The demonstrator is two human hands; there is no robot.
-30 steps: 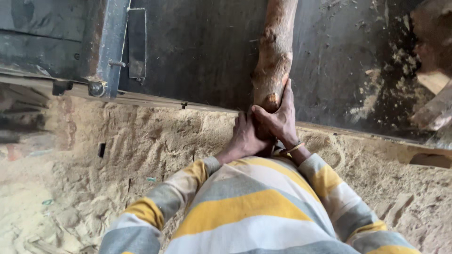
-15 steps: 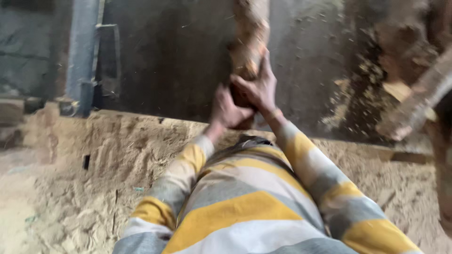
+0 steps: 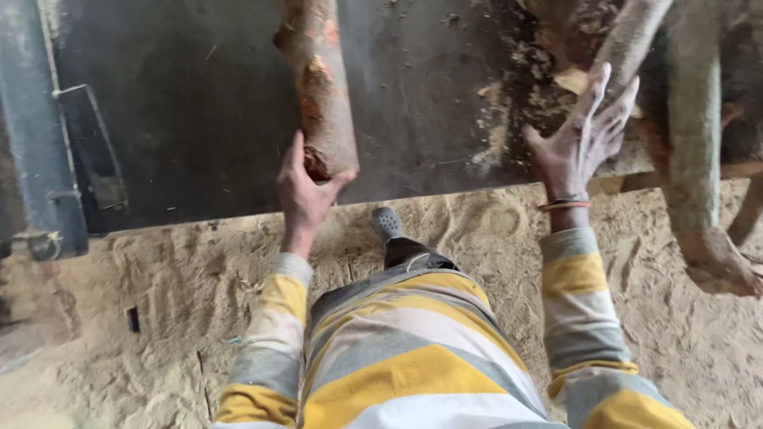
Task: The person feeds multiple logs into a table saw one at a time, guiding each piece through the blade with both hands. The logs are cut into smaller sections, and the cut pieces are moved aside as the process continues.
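**A:** Sawdust floor [image 3: 159,318] below, dark metal table [image 3: 199,119] above it, blue-grey steel post [image 3: 36,135] at far left. Hands?

**B:** Going left to right. Left hand [image 3: 304,193] is up at the near end of the log [image 3: 322,87], arm stretched forward from the striped sleeve. Palm cups the cut end, thumb up the left side, fingers wrapped under and round to the right. Clamped on it, one-handed.

**A:** Where does the log sit?

**B:** Lying on the table, running away from the person, near end just short of the table's front edge. Reddish bark, patches peeled.

**A:** Right hand?

**B:** Right hand [image 3: 579,143] is well apart from the log, out over the table's right side. Fingers spread wide and straight, palm down, gripping nothing. Bangle [image 3: 564,205] on the wrist. It's nearest the heap of branches [image 3: 683,119] and wood chips at the right; can't tell whether the fingertips touch them.

**A:** Versus half a second ago?

**B:** Both hands were bunched together on the log's end then. Now the right has let go and swung right; left alone keeps the grip. Log end also sits further left in the view. Grey shoe [image 3: 387,224] now visible on the sawdust between the arms.
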